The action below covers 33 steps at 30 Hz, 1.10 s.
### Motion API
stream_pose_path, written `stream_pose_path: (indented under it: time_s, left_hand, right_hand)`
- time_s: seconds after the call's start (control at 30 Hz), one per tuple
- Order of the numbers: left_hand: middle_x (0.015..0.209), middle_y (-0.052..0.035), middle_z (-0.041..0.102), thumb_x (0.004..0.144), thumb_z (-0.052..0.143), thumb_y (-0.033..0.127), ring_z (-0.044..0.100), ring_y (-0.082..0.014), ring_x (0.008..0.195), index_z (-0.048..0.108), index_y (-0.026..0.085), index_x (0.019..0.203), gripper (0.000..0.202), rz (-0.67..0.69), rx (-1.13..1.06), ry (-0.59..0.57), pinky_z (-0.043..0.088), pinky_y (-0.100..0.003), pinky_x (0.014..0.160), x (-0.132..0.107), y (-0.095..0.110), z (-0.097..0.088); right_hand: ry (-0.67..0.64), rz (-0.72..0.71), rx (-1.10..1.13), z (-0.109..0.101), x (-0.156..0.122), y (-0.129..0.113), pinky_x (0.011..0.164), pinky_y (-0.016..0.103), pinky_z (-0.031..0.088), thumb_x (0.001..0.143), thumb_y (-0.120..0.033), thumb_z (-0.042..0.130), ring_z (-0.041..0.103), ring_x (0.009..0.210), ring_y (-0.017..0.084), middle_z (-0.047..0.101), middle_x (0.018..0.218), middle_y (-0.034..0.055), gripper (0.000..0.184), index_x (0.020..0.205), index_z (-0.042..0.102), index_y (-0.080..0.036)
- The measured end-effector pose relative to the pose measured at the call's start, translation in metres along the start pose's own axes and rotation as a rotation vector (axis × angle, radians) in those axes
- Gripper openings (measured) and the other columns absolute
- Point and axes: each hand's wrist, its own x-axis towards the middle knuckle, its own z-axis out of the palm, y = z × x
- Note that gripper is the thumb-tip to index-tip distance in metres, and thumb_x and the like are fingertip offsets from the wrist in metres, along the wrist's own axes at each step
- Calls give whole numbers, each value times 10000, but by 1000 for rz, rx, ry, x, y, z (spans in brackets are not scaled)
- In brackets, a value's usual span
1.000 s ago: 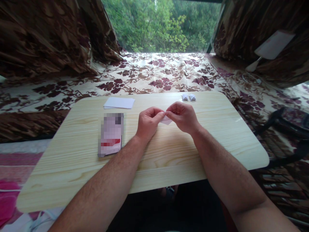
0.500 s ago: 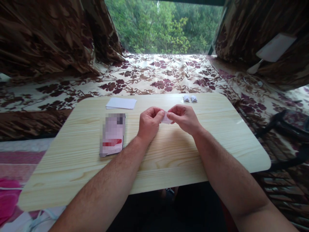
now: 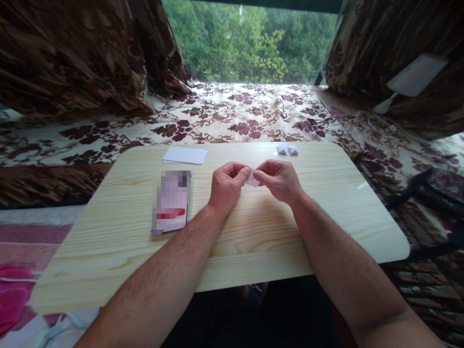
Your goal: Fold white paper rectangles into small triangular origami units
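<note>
A small piece of folded white paper (image 3: 253,181) is held above the middle of the table. My left hand (image 3: 228,186) pinches its left side between thumb and fingers. On its right side, my right hand (image 3: 281,180) grips it the same way, so both hands are closed and much of the paper is hidden. Two small folded paper pieces (image 3: 288,150) sit side by side near the table's far edge, beyond my right hand. A stack of white paper sheets (image 3: 184,155) lies at the far left of the table.
A phone (image 3: 171,203), its surface blurred out, lies beside my left forearm on the pale wooden table (image 3: 253,251). Behind the table spreads a floral cloth (image 3: 246,113) under the window. At the right stand a white lamp (image 3: 416,75) and a dark chair (image 3: 427,193).
The whole view has shifted slightly, with things sitting a little further right. Both hands keep hold of the folded paper, and its visible part looks slightly different between the thumbs.
</note>
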Motion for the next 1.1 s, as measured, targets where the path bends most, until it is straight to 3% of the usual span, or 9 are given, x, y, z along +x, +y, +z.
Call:
stream_pose_path:
  time_s: [1.1]
  left_hand:
    - [621,6,626,731,749,334,525,-99,556,697,147,719,195,-26,39,27,424,-218,532,-2,4,3]
  right_hand:
    - [68,-25,-31,5,-1,4,502,236,406,720,-294,701,503,517,104,581,549,-19,172,642,631,-158]
